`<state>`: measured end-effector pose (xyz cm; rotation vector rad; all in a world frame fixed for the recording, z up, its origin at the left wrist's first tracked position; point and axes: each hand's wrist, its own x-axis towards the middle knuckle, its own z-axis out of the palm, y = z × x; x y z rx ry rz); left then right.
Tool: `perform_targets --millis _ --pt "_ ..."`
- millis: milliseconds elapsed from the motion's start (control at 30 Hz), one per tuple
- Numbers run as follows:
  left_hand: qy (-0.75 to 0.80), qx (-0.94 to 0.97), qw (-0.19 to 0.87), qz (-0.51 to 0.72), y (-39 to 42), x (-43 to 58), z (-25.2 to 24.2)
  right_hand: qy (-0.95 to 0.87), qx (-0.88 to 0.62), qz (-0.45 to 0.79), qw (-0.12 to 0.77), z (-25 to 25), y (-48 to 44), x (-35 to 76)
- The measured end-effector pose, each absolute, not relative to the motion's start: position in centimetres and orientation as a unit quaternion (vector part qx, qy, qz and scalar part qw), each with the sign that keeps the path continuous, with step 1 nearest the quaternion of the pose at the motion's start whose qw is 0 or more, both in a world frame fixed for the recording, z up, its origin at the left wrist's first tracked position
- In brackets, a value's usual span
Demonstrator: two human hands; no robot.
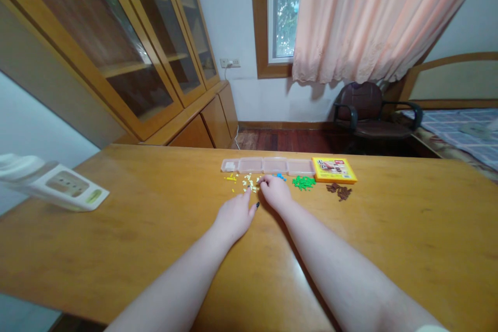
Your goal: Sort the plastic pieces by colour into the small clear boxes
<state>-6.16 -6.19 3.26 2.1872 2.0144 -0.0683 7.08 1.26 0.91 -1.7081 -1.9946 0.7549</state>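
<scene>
My left hand [234, 214] rests low over the table, its index finger stretched toward a loose scatter of cream-coloured small pieces [249, 182] and its thumb held apart. Right beside it, my right hand [275, 193] has its fingers curled together at the right edge of these pieces; whatever is between them is hidden. A few yellow pieces [230, 178] lie to the left. Blue pieces [280, 177] show partly behind my right hand. Farther right are a heap of green pieces [304, 182] and a pile of brown pieces [339, 191].
Behind the pieces stands a row of shallow clear trays [251, 165], the leftmost holding something white. A yellow box [334, 170] adjoins them at the right. A white plastic container [58, 185] stands at the table's left. Beyond the table [408, 228] are a glass-door cabinet [155, 109] and an armchair [363, 109].
</scene>
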Motion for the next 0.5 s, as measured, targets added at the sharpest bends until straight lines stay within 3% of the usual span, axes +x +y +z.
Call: perform_targets --millis 233,500 --pt "0.698 0.714 -0.034 0.044 -5.4 -6.8 2.4 -0.712 -0.615 0.270 0.205 0.9 1.2 7.0" --pt "0.763 0.644 0.009 0.045 -1.5 -9.6 0.2 -0.710 -0.612 0.275 0.212 0.9 1.2 7.1"
